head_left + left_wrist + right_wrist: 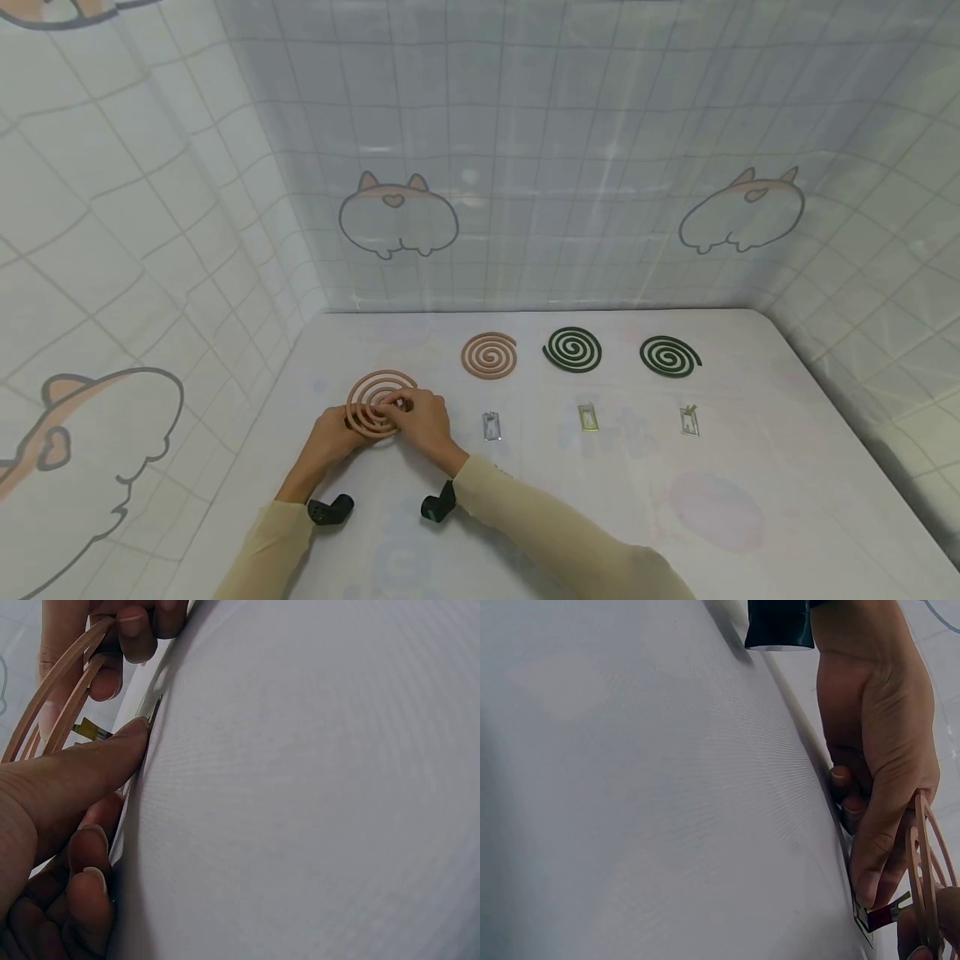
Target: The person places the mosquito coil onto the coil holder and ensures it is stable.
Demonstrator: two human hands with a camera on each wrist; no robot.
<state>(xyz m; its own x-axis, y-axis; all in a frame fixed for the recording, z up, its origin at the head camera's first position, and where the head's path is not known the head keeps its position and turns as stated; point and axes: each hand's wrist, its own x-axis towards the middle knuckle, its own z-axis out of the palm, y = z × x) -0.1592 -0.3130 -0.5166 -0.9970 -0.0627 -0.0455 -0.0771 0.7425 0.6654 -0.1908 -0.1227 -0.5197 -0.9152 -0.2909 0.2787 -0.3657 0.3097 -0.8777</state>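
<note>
An orange-brown mosquito coil (pixel 382 372) is held tilted over the left part of the table. My right hand (pixel 427 425) grips the coil near its middle from the right side. Low behind it, my left hand (pixel 330 437) pinches a thin metal coil stand, whose raised tab (pixel 90 729) shows beside my left thumb in the left wrist view. The right wrist view shows the tab (pixel 889 915) close against the coil (pixel 928 892), with my right thumb tip right at the stand. From above, my hands and the coil hide the stand.
On the white table, another orange-brown coil (pixel 489 356) and two green coils, one in the middle (pixel 572 349) and one at the right (pixel 671 357), lie in a row. Metal stands lie nearer me: left (pixel 491 426), middle (pixel 588 417) and right (pixel 689 420). Tile-patterned sheeting (pixel 555 225) surrounds the table.
</note>
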